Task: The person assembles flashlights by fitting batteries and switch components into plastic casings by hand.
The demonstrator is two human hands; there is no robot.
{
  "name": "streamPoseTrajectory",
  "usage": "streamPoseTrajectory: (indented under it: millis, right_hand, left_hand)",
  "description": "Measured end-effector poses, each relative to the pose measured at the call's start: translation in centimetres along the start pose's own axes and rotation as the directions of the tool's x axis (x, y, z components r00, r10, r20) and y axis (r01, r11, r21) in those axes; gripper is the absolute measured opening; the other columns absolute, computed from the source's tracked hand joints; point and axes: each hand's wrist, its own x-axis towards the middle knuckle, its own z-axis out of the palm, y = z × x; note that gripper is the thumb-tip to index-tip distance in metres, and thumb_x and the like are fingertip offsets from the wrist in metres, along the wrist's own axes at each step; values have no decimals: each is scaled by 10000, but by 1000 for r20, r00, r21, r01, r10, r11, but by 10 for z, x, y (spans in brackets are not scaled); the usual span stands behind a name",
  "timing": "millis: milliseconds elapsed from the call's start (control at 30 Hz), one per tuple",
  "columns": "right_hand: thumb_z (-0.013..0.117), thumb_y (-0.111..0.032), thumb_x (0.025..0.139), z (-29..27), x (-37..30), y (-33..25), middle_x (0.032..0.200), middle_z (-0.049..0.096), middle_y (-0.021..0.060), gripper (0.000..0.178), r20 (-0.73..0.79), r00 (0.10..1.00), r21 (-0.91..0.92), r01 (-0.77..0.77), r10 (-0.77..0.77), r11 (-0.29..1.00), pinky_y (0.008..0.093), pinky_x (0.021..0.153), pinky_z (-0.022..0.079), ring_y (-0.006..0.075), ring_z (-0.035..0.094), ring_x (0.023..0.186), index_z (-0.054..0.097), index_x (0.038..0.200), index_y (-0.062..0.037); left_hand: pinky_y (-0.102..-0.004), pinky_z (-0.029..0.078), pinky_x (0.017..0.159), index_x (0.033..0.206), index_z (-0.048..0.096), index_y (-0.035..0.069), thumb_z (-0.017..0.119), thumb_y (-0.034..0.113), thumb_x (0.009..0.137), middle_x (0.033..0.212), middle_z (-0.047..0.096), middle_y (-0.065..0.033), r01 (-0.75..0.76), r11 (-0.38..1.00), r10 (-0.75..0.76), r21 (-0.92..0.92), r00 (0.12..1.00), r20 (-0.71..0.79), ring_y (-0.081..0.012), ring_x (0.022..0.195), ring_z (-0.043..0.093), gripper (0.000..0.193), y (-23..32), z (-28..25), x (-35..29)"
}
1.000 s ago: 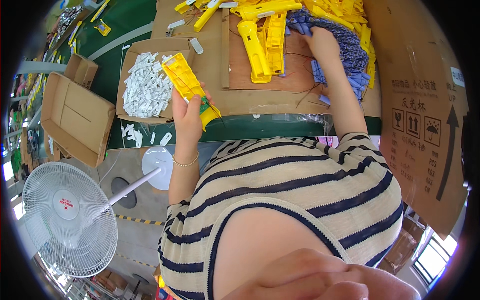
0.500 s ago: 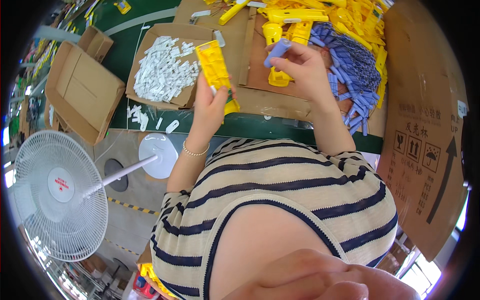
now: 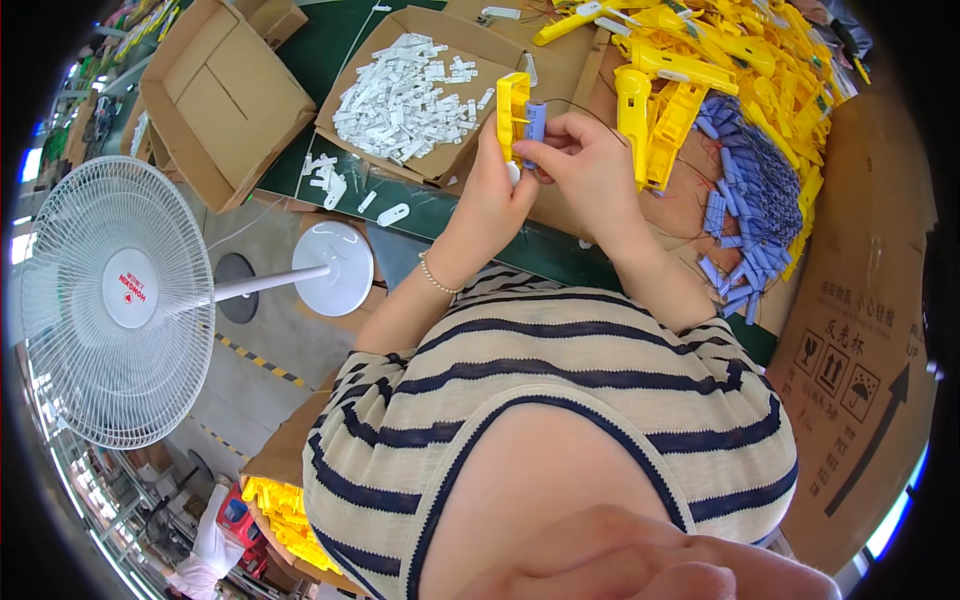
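My left hand (image 3: 492, 205) grips a yellow plastic housing (image 3: 512, 105) held upright over the table's near edge. A small white part shows by its lower end, partly behind my fingers. Between the thumb and fingers of my right hand (image 3: 590, 175) is a blue cylindrical battery (image 3: 535, 122), right up against the housing's open side. Thin dark wires trail from around it. To the right lies a heap of blue wired batteries (image 3: 745, 200), with a pile of yellow housings (image 3: 700, 50) behind and beside it.
A shallow cardboard tray (image 3: 455, 28) of small white parts stands left of my hands, with loose white pieces (image 3: 328, 180) near it. Farther left are an empty cardboard box (image 3: 225, 95) and a standing fan (image 3: 120, 300). A tall carton (image 3: 850, 370) rises at the right.
My right hand has brought the battery left to the yellow housing. The housing has turned from facing up to standing edge-on. My view has shifted, so the scene sits farther right.
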Motion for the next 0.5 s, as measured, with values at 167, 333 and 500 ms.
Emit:
streamPoseTrajectory:
  millis: [167,333,500]
  right_hand:
    - [705,-96,761,2,1,-11,749,664,114,194,36,998,58,-44,42,997,249,593,525,137,649,644,642,862,58]
    - [650,-79,815,-4,6,-19,749,662,117,160,89,995,67,-60,54,996,232,576,534,121,647,650,640,872,69]
    - [653,-85,817,2,7,-18,754,662,113,168,126,985,156,-136,117,978,230,569,531,112,639,624,638,869,75]
  left_hand:
    - [-370,415,937,1340,223,-51,512,-21,801,1192,454,-238,-1,996,4,86,999,-38,-335,1095,511,612,-4,-4,1]
    - [-385,411,941,1344,215,-56,514,-21,793,1190,451,-250,28,1000,-28,2,999,37,-365,1095,507,628,-3,-11,6]
    - [-373,430,912,1331,226,-53,518,-10,809,1166,474,-239,15,995,-15,99,1000,-2,-338,1068,528,599,-9,-13,0]
